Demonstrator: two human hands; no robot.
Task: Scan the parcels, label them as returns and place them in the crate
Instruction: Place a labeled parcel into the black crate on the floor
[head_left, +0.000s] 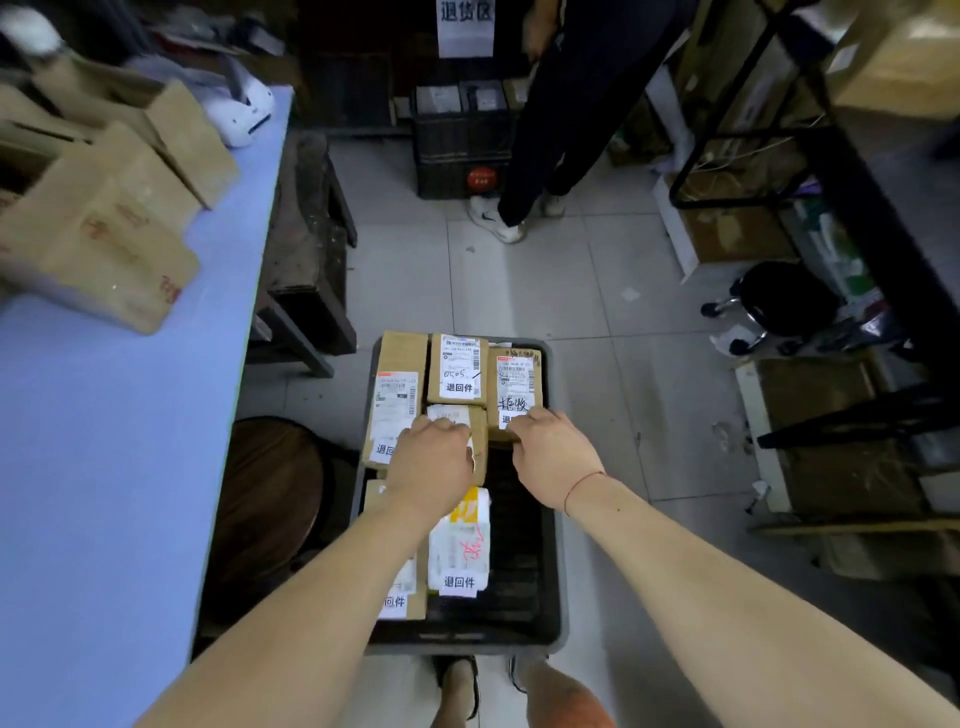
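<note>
At nine o'clock, cardboard boxes sit on the blue worktop. At six o'clock the dark crate on the floor holds labelled parcels. The left hand grips a small cardboard parcel at the crate's middle. The right hand, fingers curled, grips the neighbouring labelled parcel.

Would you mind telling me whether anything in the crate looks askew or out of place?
Nothing stands out: the parcels lie flat in the crate, labels up. Both hands, left hand and right hand, rest on the middle boxes.
</note>
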